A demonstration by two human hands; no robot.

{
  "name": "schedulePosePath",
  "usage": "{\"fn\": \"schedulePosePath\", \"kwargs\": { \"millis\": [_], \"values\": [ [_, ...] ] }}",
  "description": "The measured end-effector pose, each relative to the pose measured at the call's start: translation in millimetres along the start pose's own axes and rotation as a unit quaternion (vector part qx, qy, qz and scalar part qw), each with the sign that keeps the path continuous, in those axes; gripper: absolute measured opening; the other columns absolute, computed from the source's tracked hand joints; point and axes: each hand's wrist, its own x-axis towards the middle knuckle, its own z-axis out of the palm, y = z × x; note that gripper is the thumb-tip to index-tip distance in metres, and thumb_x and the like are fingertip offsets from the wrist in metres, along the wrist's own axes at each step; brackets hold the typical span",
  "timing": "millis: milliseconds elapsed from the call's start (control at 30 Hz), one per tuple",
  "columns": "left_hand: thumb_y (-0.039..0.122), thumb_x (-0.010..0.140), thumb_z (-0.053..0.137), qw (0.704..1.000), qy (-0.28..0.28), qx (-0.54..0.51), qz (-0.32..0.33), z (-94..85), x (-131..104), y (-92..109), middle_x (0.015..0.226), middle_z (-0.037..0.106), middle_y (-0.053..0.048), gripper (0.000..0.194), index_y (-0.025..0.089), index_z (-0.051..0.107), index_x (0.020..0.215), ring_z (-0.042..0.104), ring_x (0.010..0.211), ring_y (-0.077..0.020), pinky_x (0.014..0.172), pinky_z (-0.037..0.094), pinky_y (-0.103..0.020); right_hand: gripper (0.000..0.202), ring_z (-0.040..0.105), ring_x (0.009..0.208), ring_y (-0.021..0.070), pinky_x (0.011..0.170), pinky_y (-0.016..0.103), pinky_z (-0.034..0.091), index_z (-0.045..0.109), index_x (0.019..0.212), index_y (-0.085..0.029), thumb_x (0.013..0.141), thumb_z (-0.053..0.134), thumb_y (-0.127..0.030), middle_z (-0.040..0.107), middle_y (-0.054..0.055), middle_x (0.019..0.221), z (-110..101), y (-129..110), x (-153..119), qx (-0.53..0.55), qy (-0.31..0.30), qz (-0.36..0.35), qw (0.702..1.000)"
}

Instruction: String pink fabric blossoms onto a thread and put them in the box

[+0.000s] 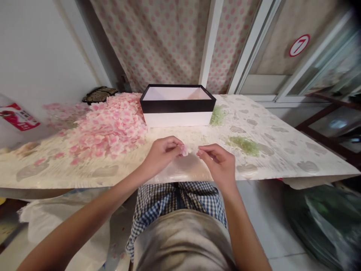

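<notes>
Between the thumb and fingers of my left hand [166,151] is a small pink artificial flower [184,150], held low over the near part of the table. My right hand [218,160] is a short way to its right, thumb and fingertips pinched together; whatever they hold, if anything, is too small to make out. A gap separates the two hands. To the left lies a large heap of pink artificial flowers [113,126]. Small green plastic pieces [244,145] lie in a pile right of my right hand.
An open white box with a black rim [177,106] stands behind my hands. More green pieces [217,115] lie by its right side. The patterned tablecloth [282,150] ends at the near edge. A dark patterned item [99,95] sits behind the flower heap.
</notes>
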Motion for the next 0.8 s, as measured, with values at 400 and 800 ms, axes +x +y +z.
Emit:
{"fn": "schedulePosePath", "kwargs": {
  "millis": [400, 800],
  "values": [
    [0.023, 0.086, 0.06, 0.997, -0.068, -0.013, 0.026, 41.9, -22, -17, 0.086, 0.072, -0.004, 0.009, 0.015, 0.064, 0.088, 0.069, 0.08, -0.0131, 0.073, 0.053, -0.022, 0.013, 0.065, 0.083, 0.0184, 0.075, 0.035, 0.05, 0.062, 0.076, -0.021, 0.077, 0.062, -0.009, 0.066, 0.004, 0.087, -11, 0, -27, 0.008, -0.027, -0.019, 0.999],
    [0.026, 0.097, 0.041, 0.949, -0.113, 0.247, 0.159, 24.4, -41, -9, 0.094, 0.072, -0.003, 0.022, 0.02, 0.06, 0.105, 0.067, 0.08, -0.0132, 0.072, 0.05, -0.024, 0.02, 0.059, 0.082, 0.0159, 0.074, 0.03, 0.047, 0.056, 0.103, -0.023, 0.088, 0.048, -0.013, 0.06, 0.003, 0.09, -22, -1, -36, -0.07, -0.143, 0.0, 0.987]
  ]
}}
